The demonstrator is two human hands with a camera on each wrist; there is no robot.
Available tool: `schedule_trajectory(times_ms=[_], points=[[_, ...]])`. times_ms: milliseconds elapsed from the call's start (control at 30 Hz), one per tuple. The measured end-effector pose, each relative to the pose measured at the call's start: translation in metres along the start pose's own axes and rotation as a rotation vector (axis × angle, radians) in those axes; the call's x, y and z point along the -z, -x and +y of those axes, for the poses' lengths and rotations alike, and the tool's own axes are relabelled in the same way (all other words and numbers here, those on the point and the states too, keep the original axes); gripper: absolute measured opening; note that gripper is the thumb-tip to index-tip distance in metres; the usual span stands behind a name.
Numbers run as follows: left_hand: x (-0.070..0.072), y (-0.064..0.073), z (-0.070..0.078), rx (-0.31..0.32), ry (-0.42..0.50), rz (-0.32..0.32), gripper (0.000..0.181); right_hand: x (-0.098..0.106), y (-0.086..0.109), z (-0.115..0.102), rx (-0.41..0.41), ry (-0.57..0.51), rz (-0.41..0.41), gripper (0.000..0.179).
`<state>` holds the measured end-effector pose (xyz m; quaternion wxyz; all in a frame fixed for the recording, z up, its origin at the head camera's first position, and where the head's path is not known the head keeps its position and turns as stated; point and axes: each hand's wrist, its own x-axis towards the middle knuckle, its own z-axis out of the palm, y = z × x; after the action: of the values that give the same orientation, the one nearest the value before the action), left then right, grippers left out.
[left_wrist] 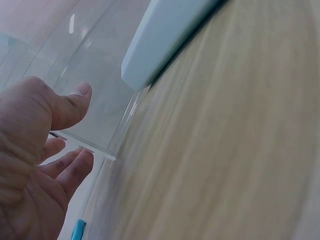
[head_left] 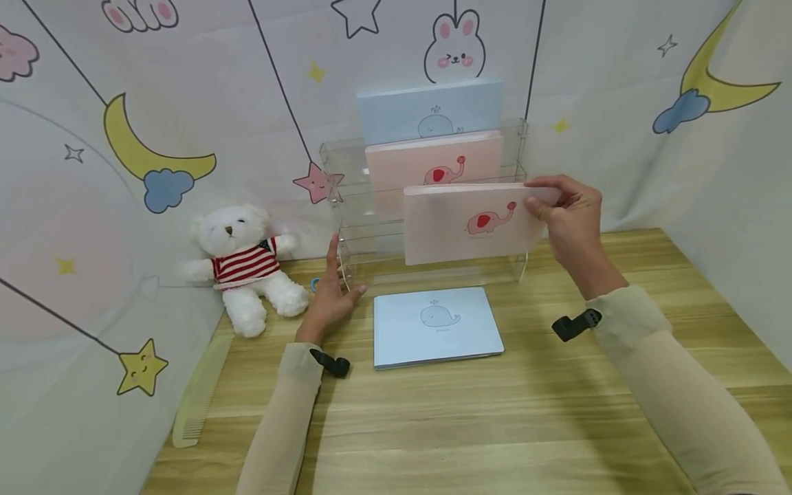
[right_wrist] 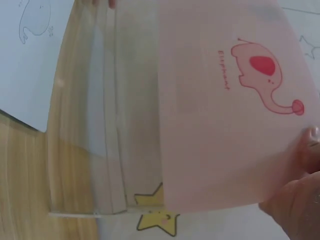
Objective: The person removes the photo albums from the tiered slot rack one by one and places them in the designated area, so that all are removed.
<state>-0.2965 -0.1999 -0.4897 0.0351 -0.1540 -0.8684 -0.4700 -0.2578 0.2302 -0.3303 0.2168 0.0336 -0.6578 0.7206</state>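
The person's right grip (head_left: 572,220) pinches the pink elephant booklet (head_left: 442,230) by its right edge, before the clear rack (head_left: 371,267). The left grip (head_left: 331,302), thumb and fingers parted, perhaps touches the rack's left end. The surface (head_left: 445,426) extends rightward beyond the rack; a blue whale booklet (head_left: 433,333) lies just before it, a teddy bear (head_left: 247,265) and comb (head_left: 201,395) leftward.

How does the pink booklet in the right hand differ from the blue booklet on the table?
The pink booklet shows an elephant; the blue booklet shows a whale. The right hand holds the pink booklet nearly upright, while the blue booklet lies flat on the table. Both are rectangular, with a small drawing on the cover.
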Motion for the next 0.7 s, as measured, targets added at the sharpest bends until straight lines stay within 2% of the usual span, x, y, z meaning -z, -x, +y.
schedule_trajectory(times_ms=[433,700], points=[[0.000,0.003,0.001,0.004,-0.022,0.004,0.123,0.024,0.015,0.004,-0.002,-0.047,0.043,0.021],[0.001,0.001,0.001,-0.004,-0.003,-0.004,0.122,0.044,0.022,0.008,-0.073,-0.032,0.093,0.022]])
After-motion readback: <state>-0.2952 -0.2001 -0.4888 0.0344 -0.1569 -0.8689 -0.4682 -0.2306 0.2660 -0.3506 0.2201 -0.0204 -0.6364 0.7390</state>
